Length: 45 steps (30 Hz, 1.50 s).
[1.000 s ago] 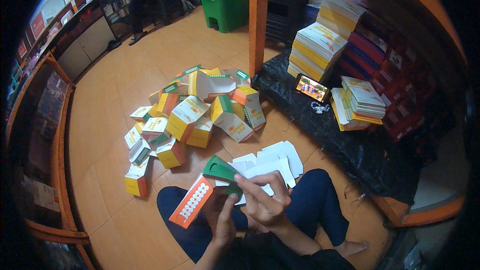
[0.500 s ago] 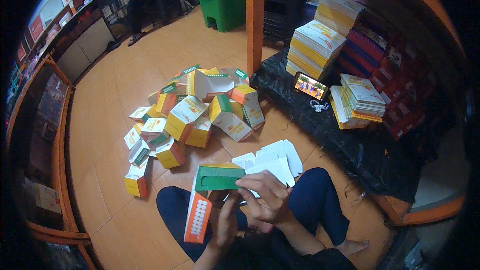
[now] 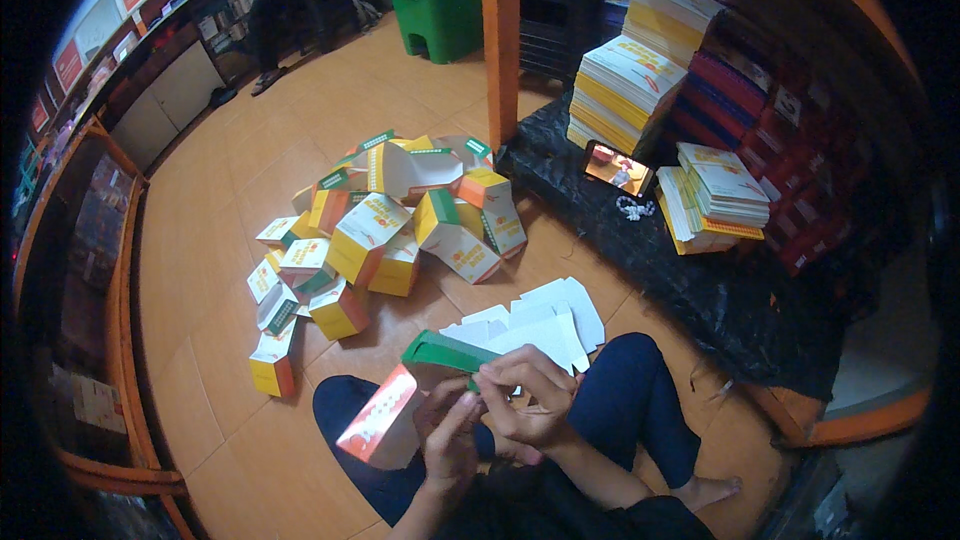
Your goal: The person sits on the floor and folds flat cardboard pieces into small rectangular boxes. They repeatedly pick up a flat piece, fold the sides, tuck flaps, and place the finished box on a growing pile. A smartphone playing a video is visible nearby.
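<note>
Above my crossed legs I hold a small cardboard box with a green flap at its top and an orange side with white spots. My left hand is closed round the box's lower right part. The fingers of my right hand pinch the green flap's right end, close to my left fingertips. Part of the box is hidden behind my hands. Flat white card pieces lie on the floor just beyond my right hand. Farther off is a heap of folded yellow, white, orange and green boxes.
Stacks of flat printed cartons stand on a black-covered ledge at the right, with a propped phone beside them. An orange post rises at the ledge's far corner. Behind are a green bin and another person.
The box has tipped, its orange side swinging out to the left and its green flap slanting down to the right. My two hands have come closer together at the flap.
</note>
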Each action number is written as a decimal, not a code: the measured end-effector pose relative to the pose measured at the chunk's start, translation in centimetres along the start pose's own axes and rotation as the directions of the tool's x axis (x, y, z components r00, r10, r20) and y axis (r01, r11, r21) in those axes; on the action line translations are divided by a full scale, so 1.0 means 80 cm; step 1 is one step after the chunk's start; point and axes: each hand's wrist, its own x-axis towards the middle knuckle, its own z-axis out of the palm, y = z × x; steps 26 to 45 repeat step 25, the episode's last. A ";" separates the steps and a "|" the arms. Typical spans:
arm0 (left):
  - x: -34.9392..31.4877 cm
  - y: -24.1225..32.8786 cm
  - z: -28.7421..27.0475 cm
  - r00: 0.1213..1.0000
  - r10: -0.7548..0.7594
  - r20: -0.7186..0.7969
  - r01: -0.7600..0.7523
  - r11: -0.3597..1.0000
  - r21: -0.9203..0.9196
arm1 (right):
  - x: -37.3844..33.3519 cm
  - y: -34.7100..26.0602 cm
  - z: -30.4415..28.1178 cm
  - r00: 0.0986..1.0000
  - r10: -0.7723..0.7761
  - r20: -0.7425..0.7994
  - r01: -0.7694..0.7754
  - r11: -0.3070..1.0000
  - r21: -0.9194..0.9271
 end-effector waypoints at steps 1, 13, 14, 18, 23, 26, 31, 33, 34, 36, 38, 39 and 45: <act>0.001 -0.001 -0.001 1.000 -0.030 -0.007 0.030 0.999 0.018 | 0.000 0.002 0.000 0.999 -0.028 -0.018 0.028 0.999 -0.022; 0.006 -0.007 -0.003 0.992 -0.099 -0.082 0.100 0.995 0.007 | 0.000 0.010 -0.002 0.998 -0.034 0.059 0.030 0.997 0.072; 0.008 -0.008 -0.002 0.988 -0.100 -0.117 0.099 0.995 -0.016 | 0.002 0.014 -0.004 0.987 -0.112 0.116 0.110 0.994 0.022; 0.016 0.000 -0.003 0.972 -0.196 -0.129 0.182 0.977 -0.112 | 0.005 0.024 -0.015 0.924 -0.168 0.343 0.232 0.960 -0.155; 0.025 -0.008 -0.019 0.992 -0.115 -0.055 0.106 0.983 -0.148 | 0.010 0.027 -0.017 0.919 -0.223 0.325 0.284 0.946 -0.154; 0.029 -0.020 -0.034 0.999 -0.035 -0.036 0.039 0.994 0.103 | 0.013 0.021 -0.026 0.913 -0.118 0.390 0.178 0.977 -0.121; 0.029 -0.020 -0.034 0.999 -0.035 -0.036 0.039 0.994 0.103 | 0.013 0.021 -0.026 0.913 -0.118 0.390 0.178 0.977 -0.121; 0.029 -0.020 -0.034 0.999 -0.035 -0.036 0.039 0.994 0.103 | 0.013 0.021 -0.026 0.913 -0.118 0.390 0.178 0.977 -0.121; 0.029 -0.020 -0.034 0.999 -0.035 -0.036 0.039 0.994 0.103 | 0.013 0.021 -0.026 0.913 -0.118 0.390 0.178 0.977 -0.121; 0.029 -0.020 -0.034 0.999 -0.035 -0.036 0.039 0.994 0.103 | 0.013 0.021 -0.026 0.913 -0.118 0.390 0.178 0.977 -0.121; 0.029 -0.020 -0.034 0.999 -0.035 -0.036 0.039 0.994 0.103 | 0.013 0.021 -0.026 0.913 -0.118 0.390 0.178 0.977 -0.121; 0.029 -0.020 -0.034 0.999 -0.035 -0.036 0.039 0.994 0.103 | 0.013 0.021 -0.026 0.913 -0.118 0.390 0.178 0.977 -0.121; 0.029 -0.020 -0.034 0.999 -0.035 -0.036 0.039 0.994 0.103 | 0.013 0.021 -0.026 0.913 -0.118 0.390 0.178 0.977 -0.121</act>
